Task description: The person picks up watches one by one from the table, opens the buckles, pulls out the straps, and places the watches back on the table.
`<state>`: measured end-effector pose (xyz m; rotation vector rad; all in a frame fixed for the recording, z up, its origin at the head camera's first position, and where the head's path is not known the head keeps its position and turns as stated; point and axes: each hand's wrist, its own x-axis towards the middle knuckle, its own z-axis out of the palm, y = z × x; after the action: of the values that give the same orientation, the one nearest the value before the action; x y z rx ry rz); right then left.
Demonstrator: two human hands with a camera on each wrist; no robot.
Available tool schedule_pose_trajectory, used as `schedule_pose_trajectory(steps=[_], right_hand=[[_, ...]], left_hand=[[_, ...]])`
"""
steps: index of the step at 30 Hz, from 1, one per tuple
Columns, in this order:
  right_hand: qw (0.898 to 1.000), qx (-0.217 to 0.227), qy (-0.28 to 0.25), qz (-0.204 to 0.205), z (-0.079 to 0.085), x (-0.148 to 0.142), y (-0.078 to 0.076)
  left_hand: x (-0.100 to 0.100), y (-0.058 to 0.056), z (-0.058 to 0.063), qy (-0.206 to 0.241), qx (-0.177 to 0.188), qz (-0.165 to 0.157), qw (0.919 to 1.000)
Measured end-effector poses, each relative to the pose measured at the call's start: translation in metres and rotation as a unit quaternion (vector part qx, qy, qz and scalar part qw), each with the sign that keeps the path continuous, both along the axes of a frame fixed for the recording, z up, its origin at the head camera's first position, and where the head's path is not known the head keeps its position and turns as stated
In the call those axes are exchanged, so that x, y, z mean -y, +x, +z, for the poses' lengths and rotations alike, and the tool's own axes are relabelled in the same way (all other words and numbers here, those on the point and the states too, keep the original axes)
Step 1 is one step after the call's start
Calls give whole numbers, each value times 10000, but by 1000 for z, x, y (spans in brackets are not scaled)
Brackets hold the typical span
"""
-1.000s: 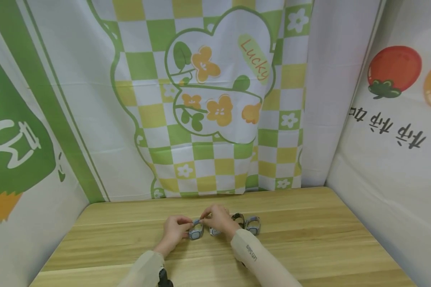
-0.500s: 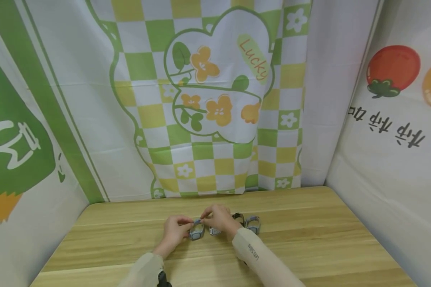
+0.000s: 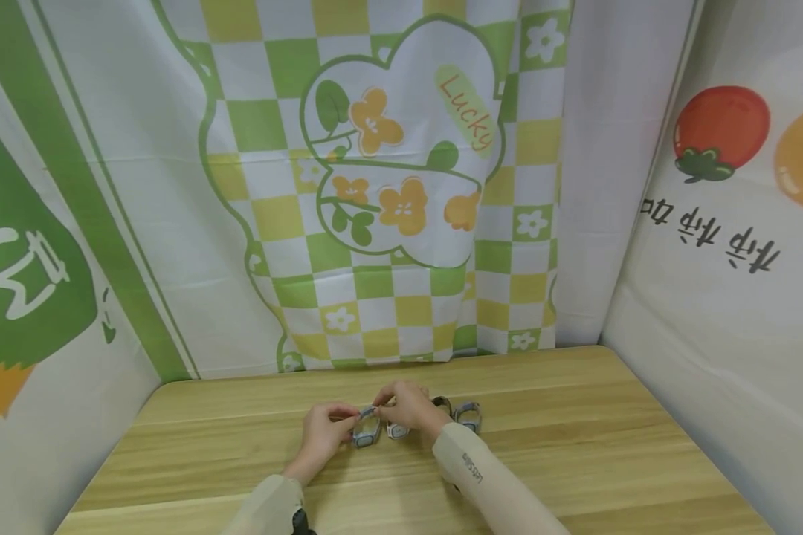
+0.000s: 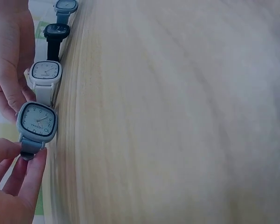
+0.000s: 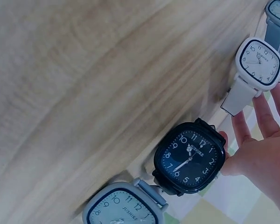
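My left hand (image 3: 323,437) pinches the strap of a blue-grey wristwatch (image 3: 366,439) between thumb and fingers. At the top of the same strap, my right hand (image 3: 408,409) holds on with its fingertips. In the left wrist view the watch's square-rounded dial (image 4: 38,120) faces the camera, the strap end (image 4: 29,148) between the left fingers. Just right of it stands a white watch (image 3: 397,430), partly covered by the right hand in the head view. Behind the right wrist shows a black watch (image 3: 443,404), clearer in the right wrist view.
A second blue-grey watch (image 3: 468,426) ends the row on the right. All lie on a wooden table (image 3: 542,461). Printed cloth (image 3: 401,282) hangs along the back edge, with further printed sheets at both sides.
Both hands keep their hold and barely move. The blue-grey watch's face has tipped slightly, and the head view has shifted a little.
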<state>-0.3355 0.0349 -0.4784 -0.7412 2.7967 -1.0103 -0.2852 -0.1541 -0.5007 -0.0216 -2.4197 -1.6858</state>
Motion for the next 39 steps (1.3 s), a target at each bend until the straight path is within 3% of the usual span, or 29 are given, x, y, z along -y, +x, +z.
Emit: schedule_pose_trajectory(steps=[17, 23, 32, 39], right_hand=[[10000, 21, 42, 66, 0, -1, 6], [9999, 90, 31, 35, 2, -1, 6], [9999, 90, -30, 83, 7, -1, 5], [9999, -11, -68, 125, 8, -1, 6]], left_hand=[[1, 4, -3, 15, -202, -167, 9997], [-1, 7, 4, -283, -202, -370, 9987], [0, 5, 10, -229, 7, -449, 9987], [2, 4, 15, -552, 90, -606, 9966]])
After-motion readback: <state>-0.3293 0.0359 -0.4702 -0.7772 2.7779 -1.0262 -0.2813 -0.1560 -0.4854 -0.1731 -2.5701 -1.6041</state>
